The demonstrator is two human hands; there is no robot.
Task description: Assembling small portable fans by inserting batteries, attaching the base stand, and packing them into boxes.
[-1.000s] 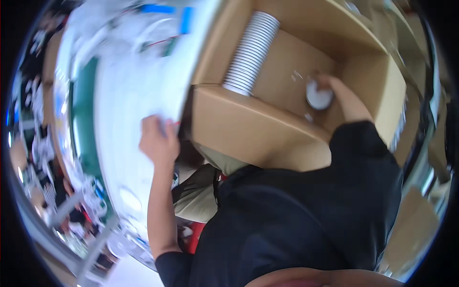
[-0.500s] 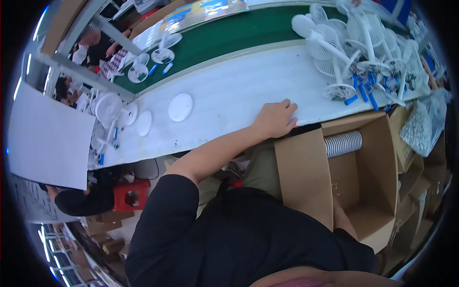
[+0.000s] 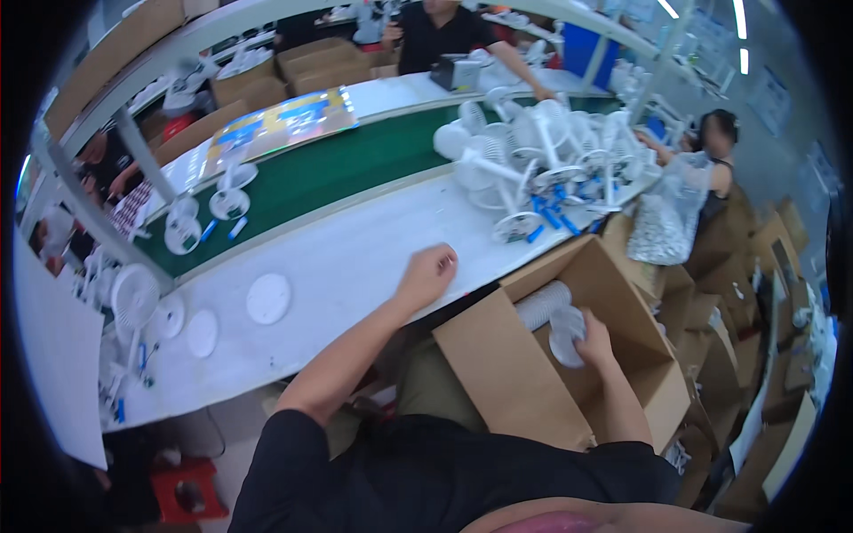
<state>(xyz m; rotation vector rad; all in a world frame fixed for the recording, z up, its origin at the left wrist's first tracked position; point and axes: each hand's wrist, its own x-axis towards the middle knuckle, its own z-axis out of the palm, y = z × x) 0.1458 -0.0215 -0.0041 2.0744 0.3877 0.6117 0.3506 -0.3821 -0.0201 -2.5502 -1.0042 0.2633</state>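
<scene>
My right hand (image 3: 597,345) is inside an open cardboard box (image 3: 498,355) at my right side. Its fingers grip the edge of a round whitish disc (image 3: 565,339), see-through in part. A stack of similar round pieces (image 3: 542,305) lies on its side in the box, partly behind that disc. Over the front part of the white worktable (image 3: 355,329), my left hand (image 3: 428,275) is closed with curled fingers. Whatever it may hold is too small to make out. Left of it, flat white round plates (image 3: 268,298) lie on the table.
White fan assemblies (image 3: 542,151) with blue cylinders (image 3: 553,213) crowd the table's right end. More fan parts (image 3: 135,298) stand at left. A plastic bag of small parts (image 3: 662,231) and cartons (image 3: 711,355) flank the box. Co-workers (image 3: 444,35) are beyond the green belt (image 3: 311,173).
My view has swung right. My right hand, earlier mostly hidden at the box's near wall, now reaches inside and grips a round disc. My left hand has curled its fingers.
</scene>
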